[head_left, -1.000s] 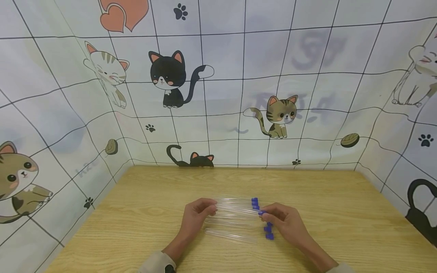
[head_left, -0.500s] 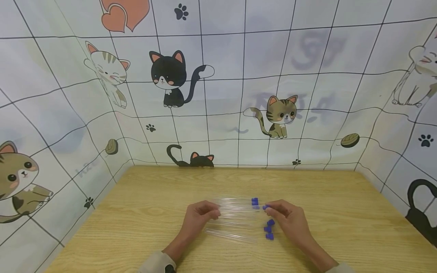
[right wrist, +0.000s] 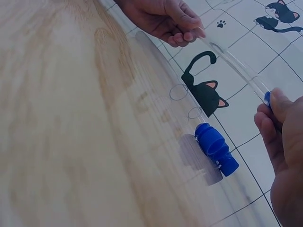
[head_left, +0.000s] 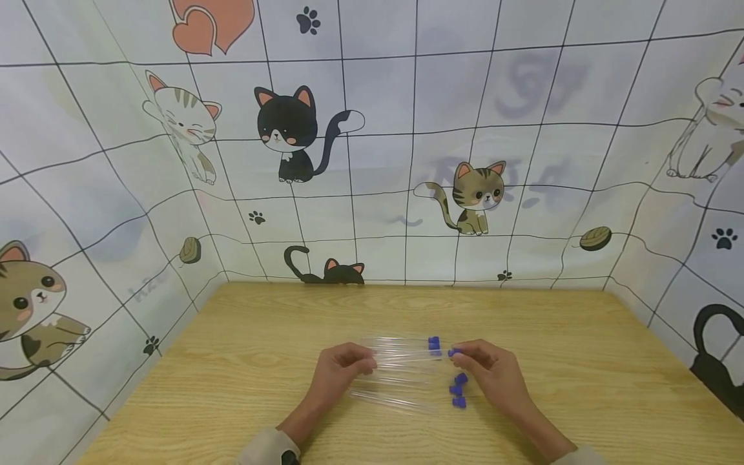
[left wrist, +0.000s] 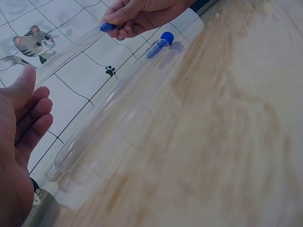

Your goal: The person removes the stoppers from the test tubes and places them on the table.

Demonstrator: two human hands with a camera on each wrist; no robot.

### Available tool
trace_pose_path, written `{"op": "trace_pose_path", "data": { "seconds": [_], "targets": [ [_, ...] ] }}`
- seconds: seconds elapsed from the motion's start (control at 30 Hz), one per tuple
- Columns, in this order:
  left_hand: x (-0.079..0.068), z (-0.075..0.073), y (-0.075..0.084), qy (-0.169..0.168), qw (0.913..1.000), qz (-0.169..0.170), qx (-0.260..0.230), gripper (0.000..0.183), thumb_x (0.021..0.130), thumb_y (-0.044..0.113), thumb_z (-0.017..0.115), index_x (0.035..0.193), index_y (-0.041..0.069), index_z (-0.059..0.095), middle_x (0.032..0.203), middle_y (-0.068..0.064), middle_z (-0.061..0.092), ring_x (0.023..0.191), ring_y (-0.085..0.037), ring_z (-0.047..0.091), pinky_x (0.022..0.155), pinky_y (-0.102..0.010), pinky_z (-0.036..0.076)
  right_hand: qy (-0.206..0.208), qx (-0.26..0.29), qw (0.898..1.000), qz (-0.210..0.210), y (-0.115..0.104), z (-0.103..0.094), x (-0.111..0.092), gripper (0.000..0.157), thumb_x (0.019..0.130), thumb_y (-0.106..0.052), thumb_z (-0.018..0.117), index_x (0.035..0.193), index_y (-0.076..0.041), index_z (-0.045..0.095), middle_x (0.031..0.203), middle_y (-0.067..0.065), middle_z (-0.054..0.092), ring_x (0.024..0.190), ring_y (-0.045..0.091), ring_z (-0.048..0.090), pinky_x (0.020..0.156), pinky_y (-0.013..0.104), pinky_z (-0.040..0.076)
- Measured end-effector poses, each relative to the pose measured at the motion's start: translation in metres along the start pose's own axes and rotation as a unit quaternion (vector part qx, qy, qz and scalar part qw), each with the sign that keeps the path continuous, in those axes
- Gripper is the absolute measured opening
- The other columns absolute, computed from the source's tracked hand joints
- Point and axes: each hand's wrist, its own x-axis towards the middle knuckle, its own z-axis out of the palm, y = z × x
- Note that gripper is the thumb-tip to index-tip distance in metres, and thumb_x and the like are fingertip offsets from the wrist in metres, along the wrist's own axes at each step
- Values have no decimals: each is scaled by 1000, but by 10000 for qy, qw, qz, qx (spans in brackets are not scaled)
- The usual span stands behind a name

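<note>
My left hand (head_left: 343, 373) holds a clear test tube (right wrist: 239, 66) near its left end, between thumb and fingers. At the tube's right end, my right hand (head_left: 493, 376) pinches a small blue stopper (left wrist: 107, 27). The stopper meets the tube's mouth; how far in it sits I cannot tell. Below lie several other clear tubes (head_left: 395, 402), side by side on the table. Blue stoppers (head_left: 434, 346) lie at the back by the tubes' right ends. Three more blue stoppers (head_left: 456, 391) lie nearer, beside the right hand.
The wood-grain table (head_left: 279, 316) reaches back to a cloth wall (head_left: 383, 213) printed with cats and grid lines. Cloth also hangs along the left and right sides.
The right hand has moved slightly back and right with its stopper, and the tube has been raised off the others. The left hand has shifted slightly right. Over the last half second little differs.
</note>
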Motion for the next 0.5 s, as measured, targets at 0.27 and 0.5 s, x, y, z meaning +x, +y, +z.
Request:
{"op": "trace_pose_path", "data": {
  "seconds": [0.27, 0.5],
  "targets": [
    [1, -1, 1, 275, 9992, 210, 177, 11, 88, 3, 67, 98, -2, 69, 83, -18, 69, 73, -23, 66, 70, -33, 55, -724, 374, 9966, -136, 1, -4, 0, 16, 92, -16, 65, 103, -6, 69, 90, 4, 71, 81, 19, 68, 75, 30, 54],
    [1, -2, -1, 341, 9989, 282, 180, 12, 89, 3, 66, 98, -5, 67, 84, -20, 68, 73, -25, 66, 69, -33, 55, -1176, 548, 9912, -272, -1, -6, 0, 17, 90, -14, 66, 103, -4, 69, 93, 6, 71, 80, 20, 68, 71, 37, 55]
  ]
}}
